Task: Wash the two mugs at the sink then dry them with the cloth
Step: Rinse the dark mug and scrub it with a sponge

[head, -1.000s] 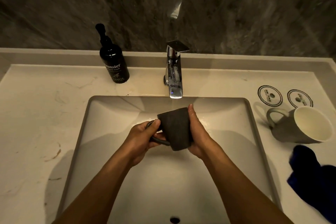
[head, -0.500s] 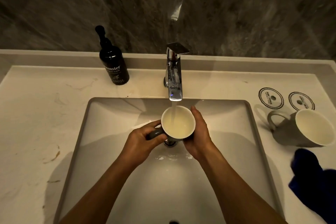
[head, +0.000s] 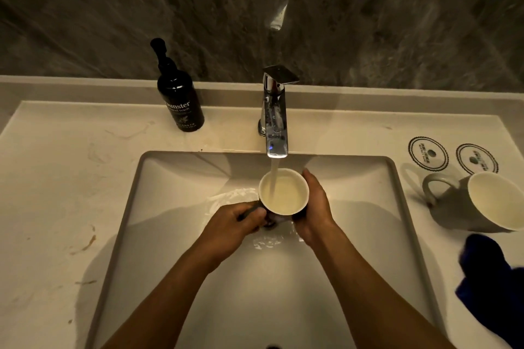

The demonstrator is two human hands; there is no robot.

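Both hands are closed on one dark mug [head: 283,191], held upright over the sink [head: 175,187] directly under the faucet [head: 274,116]. Left hand [head: 235,224] is wrapped around the mug's handle, fingers curled shut over it. Right hand [head: 313,204] cups the opposite side of the mug wall, fingers reaching around the far side and thumb near the rim. Mug opening faces up; pale interior, partly filled with water. Stream of water [head: 274,176] falls from the spout into the mug, landing left of centre. Ripples and wet sheen on the basin floor just beside and below the hands.

Second mug [head: 479,201] lies on its side on the worktop [head: 56,178], right of the sink, well apart from the hands; grey outside, cream inside, mouth turned toward the camera's right, handle toward the basin. Two round printed coasters [head: 428,153] sit just behind it, near the back edge. Dark blue cloth [head: 493,286] lies bunched on the worktop near the right front corner, just in front of the second mug; whether they touch I cannot tell.

Black pump bottle [head: 180,99] of hand wash stands upright left of the faucet, at the back of the worktop.
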